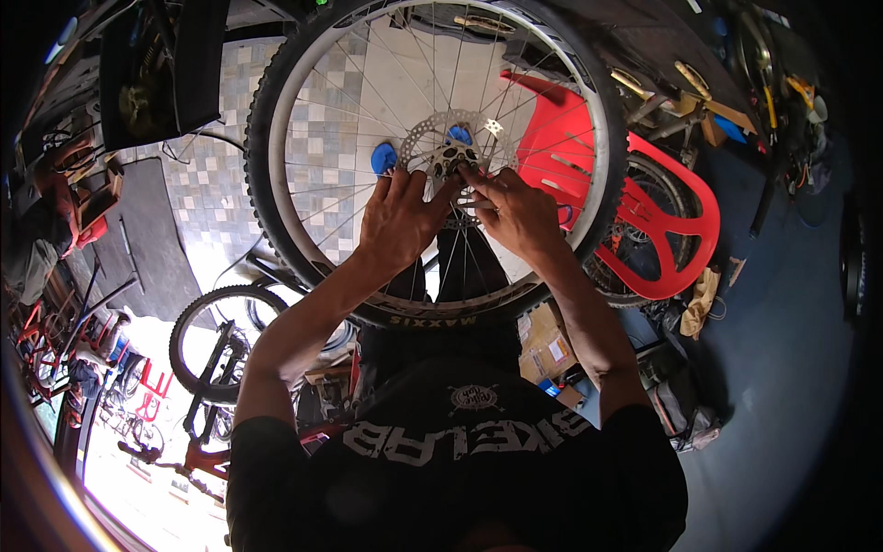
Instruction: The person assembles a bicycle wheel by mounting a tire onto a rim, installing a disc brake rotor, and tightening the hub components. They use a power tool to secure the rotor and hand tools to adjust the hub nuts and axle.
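Observation:
A bicycle wheel [609,138] with a knobbly black tyre spans the upper middle, in front of my body. At its centre a perforated silver brake disc [497,135] surrounds the hub [450,164]. My left hand [402,219] is at the disc's near left edge, fingers curled and thumb reaching in toward the hub. From the other side my right hand [517,213] has its index finger and thumb at the hub's middle, the other fingers bent. Whatever lies between those fingertips is too small and covered to name.
A red plastic chair [676,179] stands right of the wheel, with another bicycle wheel beneath it. A bicycle [213,354] is at lower left. Blue shoes [384,158] show through the spokes above the tiled floor [221,189]. A dark bag [679,405] and cardboard box [543,345] sit at lower right.

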The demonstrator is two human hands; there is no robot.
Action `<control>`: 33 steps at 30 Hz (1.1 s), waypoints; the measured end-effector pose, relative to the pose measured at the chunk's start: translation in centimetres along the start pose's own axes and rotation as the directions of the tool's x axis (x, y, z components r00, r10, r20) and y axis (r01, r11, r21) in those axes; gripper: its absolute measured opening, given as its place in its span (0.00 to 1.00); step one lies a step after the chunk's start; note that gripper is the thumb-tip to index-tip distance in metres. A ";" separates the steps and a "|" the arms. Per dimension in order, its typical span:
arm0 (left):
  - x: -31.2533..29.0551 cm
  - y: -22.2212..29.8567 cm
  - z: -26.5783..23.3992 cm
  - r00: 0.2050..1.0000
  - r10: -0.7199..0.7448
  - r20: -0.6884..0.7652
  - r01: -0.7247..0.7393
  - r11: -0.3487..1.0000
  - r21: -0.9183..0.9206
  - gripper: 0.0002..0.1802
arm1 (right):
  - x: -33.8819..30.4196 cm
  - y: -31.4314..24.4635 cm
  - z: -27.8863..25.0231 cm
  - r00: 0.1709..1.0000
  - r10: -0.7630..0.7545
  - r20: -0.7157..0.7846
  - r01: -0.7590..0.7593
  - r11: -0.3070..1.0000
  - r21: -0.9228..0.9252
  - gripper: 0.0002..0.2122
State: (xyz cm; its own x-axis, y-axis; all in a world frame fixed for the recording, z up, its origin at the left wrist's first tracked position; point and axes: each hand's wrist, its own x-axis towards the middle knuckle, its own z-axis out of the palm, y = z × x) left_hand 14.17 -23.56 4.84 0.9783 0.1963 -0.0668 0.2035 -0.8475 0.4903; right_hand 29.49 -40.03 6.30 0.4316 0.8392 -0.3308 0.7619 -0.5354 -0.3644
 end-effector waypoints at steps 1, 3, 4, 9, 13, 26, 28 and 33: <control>-0.1 0.1 0.0 1.000 0.005 -0.005 -0.005 1.000 0.001 0.25 | 0.2 0.4 0.1 1.000 -0.009 0.003 0.009 0.999 0.047 0.24; 0.1 0.1 -0.1 0.999 0.018 -0.044 -0.018 1.000 0.011 0.25 | 0.3 0.9 0.1 1.000 -0.020 0.009 0.019 0.996 0.092 0.24; 0.2 0.1 -0.1 0.997 0.027 -0.066 -0.026 0.999 0.019 0.24 | 0.4 1.1 0.0 1.000 -0.022 0.012 0.021 0.996 0.089 0.23; 0.8 0.0 -0.5 0.997 0.072 0.032 -0.073 0.997 0.041 0.24 | 0.3 0.3 -0.5 0.999 -0.040 0.007 0.040 0.999 0.005 0.19; 1.2 -0.1 -0.4 0.987 0.148 0.060 -0.155 0.980 0.125 0.23 | 0.4 -0.7 -0.6 0.998 -0.058 0.005 0.059 0.997 -0.060 0.16; 4.2 -2.4 -1.5 0.989 -0.115 -0.091 0.100 0.983 -0.156 0.30 | -3.1 6.7 -2.4 0.927 0.370 0.067 -0.276 0.550 0.788 0.17; 5.2 -1.7 -1.1 0.989 -0.139 -0.044 0.134 0.986 -0.096 0.35 | -4.5 6.4 -1.8 0.902 0.417 0.107 -0.348 0.560 0.752 0.16; 7.4 -0.9 -0.5 0.980 -0.182 0.086 0.180 0.983 0.024 0.48 | -5.5 6.5 -1.3 0.843 0.537 0.028 -0.355 0.517 0.779 0.17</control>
State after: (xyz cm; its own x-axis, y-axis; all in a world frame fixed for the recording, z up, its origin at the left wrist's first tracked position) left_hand 21.25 -21.12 4.35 0.9247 0.3041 -0.2290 0.3775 -0.8100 0.4488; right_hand 32.72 -48.01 6.89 0.7595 0.4175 -0.4989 -0.1350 -0.6490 -0.7487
